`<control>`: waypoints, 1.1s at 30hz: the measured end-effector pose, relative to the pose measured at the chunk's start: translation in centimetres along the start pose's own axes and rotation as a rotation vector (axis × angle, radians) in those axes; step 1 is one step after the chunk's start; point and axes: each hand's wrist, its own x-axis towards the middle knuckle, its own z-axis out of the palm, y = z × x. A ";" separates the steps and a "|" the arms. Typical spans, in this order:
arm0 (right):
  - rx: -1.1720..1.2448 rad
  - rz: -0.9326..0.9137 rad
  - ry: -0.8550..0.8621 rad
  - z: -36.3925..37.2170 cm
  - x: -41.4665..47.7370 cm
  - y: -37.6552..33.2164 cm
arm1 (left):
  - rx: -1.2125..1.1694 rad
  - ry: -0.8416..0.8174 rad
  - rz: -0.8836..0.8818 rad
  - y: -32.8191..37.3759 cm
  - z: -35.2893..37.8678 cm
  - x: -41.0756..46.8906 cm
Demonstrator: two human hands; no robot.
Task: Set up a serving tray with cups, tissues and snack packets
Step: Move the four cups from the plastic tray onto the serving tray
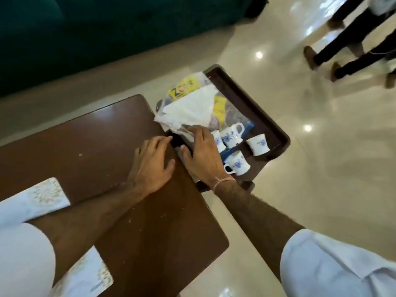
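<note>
A dark brown serving tray [246, 97] stands beside the right edge of a brown table [85, 146]. On it lie clear snack packets with yellow labels [184, 86], white tissues [190, 110] on top of them, and several white cups with blue flowers [258, 144], some tipped on their sides. My right hand [201, 155] rests on the tray's near-left part, fingertips touching the tissues and a packet. My left hand [152, 163] lies flat on the table edge right next to the tray, fingers spread, holding nothing.
Two white patterned placemats [42, 196] lie on the table's near left. A dark green sofa [85, 35] runs along the back. Legs of standing people [353, 46] are at the top right on the glossy cream floor.
</note>
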 end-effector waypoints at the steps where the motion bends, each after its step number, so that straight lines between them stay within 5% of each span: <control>1: 0.006 -0.002 0.054 -0.9 0.4 1.2 | -0.020 0.016 0.049 1.3 0.5 0.9; 7: -0.173 0.215 0.191 -5.1 2.8 8.5 | -0.066 -0.002 0.099 7.6 3.1 5.0; 12: -0.080 0.447 -0.121 -6.5 5.1 13.0 | 0.089 -0.100 -0.059 10.0 5.6 7.4; 17: -0.060 0.377 -0.317 -6.6 6.7 14.3 | 0.205 -0.121 -0.205 11.4 6.6 9.1; 23: -0.110 0.329 -0.312 -6.9 7.4 14.0 | 0.064 -0.215 -0.323 12.4 6.1 10.5; 33: -0.093 0.266 -0.132 -7.8 6.2 11.1 | -0.335 -0.027 -0.147 9.5 3.1 7.3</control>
